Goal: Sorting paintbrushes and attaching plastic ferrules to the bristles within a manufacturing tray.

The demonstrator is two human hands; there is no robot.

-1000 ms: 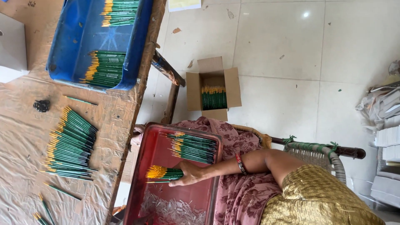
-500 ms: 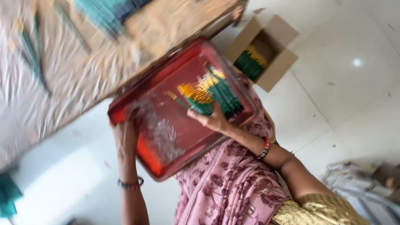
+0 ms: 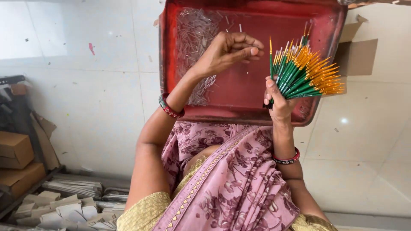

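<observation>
A red tray [image 3: 239, 102] rests on my lap, over a pink flowered cloth. My right hand [image 3: 278, 100] grips a fanned bundle of thin green brushes [image 3: 304, 70] with yellow-orange tips, held over the tray's right side. Above the middle of the tray, my left hand [image 3: 229, 51] has its fingertips pinched together; I cannot make out anything between them. A heap of small clear tubes [image 3: 195, 38] lies in the tray's left part, just beside that hand. Both wrists wear bangles.
An open cardboard box [image 3: 359, 53] stands on the white tiled floor past the tray's right edge. Brown boxes [image 3: 15, 154] sit on a low rack at the left. Stacks of pale card pieces [image 3: 64, 207] lie at the bottom left.
The view has swung round onto the tray. My right hand has lifted the brush bundle off the tray and fanned it. My left hand has left the tray's edge and now hovers over it.
</observation>
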